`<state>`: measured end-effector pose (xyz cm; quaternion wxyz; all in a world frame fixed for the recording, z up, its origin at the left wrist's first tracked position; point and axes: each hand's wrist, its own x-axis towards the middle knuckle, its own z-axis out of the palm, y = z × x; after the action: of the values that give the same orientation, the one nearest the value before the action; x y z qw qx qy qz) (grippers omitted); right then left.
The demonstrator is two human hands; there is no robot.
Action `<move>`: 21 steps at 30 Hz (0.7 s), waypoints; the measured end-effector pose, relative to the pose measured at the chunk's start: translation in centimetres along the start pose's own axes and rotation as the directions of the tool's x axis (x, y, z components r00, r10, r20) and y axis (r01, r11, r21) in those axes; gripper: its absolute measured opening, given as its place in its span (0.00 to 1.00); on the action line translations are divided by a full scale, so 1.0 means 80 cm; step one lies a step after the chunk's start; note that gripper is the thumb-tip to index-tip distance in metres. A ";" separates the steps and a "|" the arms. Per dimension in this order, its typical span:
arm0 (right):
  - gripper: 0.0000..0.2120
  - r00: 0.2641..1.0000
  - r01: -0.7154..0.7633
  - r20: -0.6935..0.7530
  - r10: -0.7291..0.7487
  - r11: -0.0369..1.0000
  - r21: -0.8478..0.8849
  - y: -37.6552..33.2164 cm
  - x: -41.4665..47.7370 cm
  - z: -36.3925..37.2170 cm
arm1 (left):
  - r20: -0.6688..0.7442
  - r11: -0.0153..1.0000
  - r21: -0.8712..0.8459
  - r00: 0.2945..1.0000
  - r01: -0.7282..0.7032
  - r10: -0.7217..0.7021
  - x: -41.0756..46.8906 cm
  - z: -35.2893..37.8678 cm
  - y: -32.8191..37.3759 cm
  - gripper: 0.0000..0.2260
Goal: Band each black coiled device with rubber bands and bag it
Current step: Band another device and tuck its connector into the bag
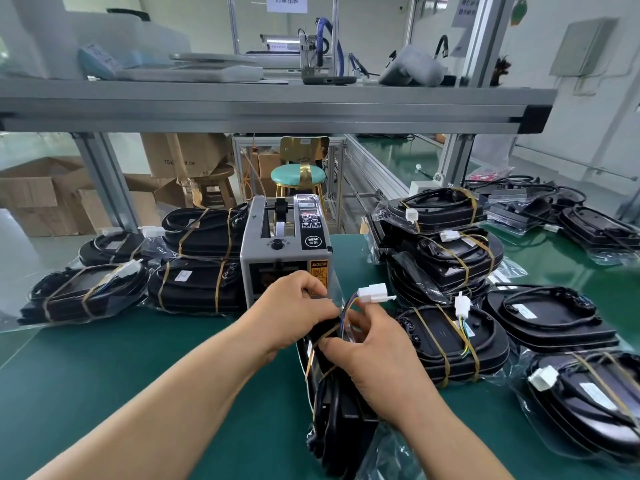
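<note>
Head view: left hand (294,306) gripped black coiled device (332,403) at its top; right hand (377,351) pinched wires (346,310) alongside. Body looked rigid, slick; leads flimsy. Best held by body.

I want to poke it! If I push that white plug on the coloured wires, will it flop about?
Probably yes: the white plug sits on thin coloured wires that curve up from the black device, so it should wobble. It looks small and plastic, likely light. Tugging hard might strain the wires.
</note>
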<state>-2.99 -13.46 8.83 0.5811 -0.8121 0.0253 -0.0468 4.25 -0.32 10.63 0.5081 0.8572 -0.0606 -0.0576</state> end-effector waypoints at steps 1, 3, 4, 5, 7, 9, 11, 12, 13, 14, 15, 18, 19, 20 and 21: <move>0.13 1.000 -0.002 0.007 0.002 1.000 -0.008 0.000 0.001 0.001 | -0.050 1.000 -0.012 0.999 0.006 -0.007 -0.002 0.006 -0.002 0.07; 0.15 1.000 0.000 0.017 0.001 1.000 -0.017 -0.002 0.001 0.002 | -0.125 0.999 -0.023 0.992 0.028 -0.030 -0.006 0.016 -0.009 0.08; 0.17 1.000 0.001 0.021 0.000 1.000 -0.006 -0.002 0.000 0.002 | -0.137 0.998 -0.044 0.989 0.043 -0.049 -0.010 0.019 -0.014 0.10; 0.21 1.000 -0.002 0.023 0.002 1.000 0.015 -0.003 -0.001 0.002 | -0.131 0.994 -0.091 0.989 0.061 -0.073 -0.014 0.022 -0.018 0.13; 0.23 1.000 -0.005 0.026 0.004 0.999 0.036 -0.002 -0.003 0.001 | -0.067 0.963 -0.251 0.991 0.097 -0.117 -0.025 0.023 -0.023 0.18; 0.18 0.999 -0.014 0.037 0.013 1.000 0.024 0.001 -0.001 -0.002 | 0.023 0.913 -0.387 0.991 0.127 -0.129 -0.033 0.023 -0.025 0.20; 0.17 0.997 -0.022 0.080 0.022 1.000 -0.004 0.000 0.001 -0.003 | 0.042 0.894 -0.426 0.990 0.140 -0.135 -0.033 0.021 -0.027 0.17; 0.19 0.992 -0.025 0.119 0.028 0.999 -0.025 -0.002 0.001 -0.003 | 0.026 0.887 -0.439 0.989 0.143 -0.147 -0.031 0.020 -0.029 0.16; 0.22 0.986 -0.031 0.160 0.038 0.999 -0.044 -0.004 0.001 -0.003 | -0.002 0.878 -0.457 0.987 0.145 -0.164 -0.030 0.018 -0.029 0.13; 0.25 0.980 -0.040 0.194 0.051 0.997 -0.062 -0.008 0.000 -0.002 | -0.036 0.863 -0.486 0.983 0.142 -0.182 -0.029 0.015 -0.030 0.10; 0.27 0.974 -0.042 0.221 0.058 0.996 -0.077 -0.011 -0.001 0.000 | -0.065 0.850 -0.510 0.979 0.134 -0.193 -0.029 0.012 -0.032 0.06; 0.26 0.965 -0.005 0.260 0.033 0.994 -0.106 -0.016 -0.001 0.005 | -0.136 0.859 -0.506 0.976 0.081 -0.172 -0.033 0.001 -0.042 0.04; 0.27 0.959 0.014 0.281 0.018 0.994 -0.112 -0.018 -0.003 0.007 | -0.163 0.870 -0.487 0.971 0.074 -0.174 -0.036 -0.003 -0.047 0.04; 0.28 0.949 0.033 0.316 0.009 0.991 -0.128 -0.020 -0.005 0.009 | -0.197 0.887 -0.455 0.964 0.073 -0.180 -0.040 -0.008 -0.053 0.05; 0.31 0.933 0.052 0.359 0.006 0.987 -0.153 -0.022 -0.008 0.011 | -0.243 0.912 -0.404 0.954 0.067 -0.177 -0.045 -0.014 -0.060 0.04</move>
<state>-3.54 -12.00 10.19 0.5084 -0.8512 -0.0869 0.0972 1.10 3.51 7.06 0.6677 0.7402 0.0774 0.0190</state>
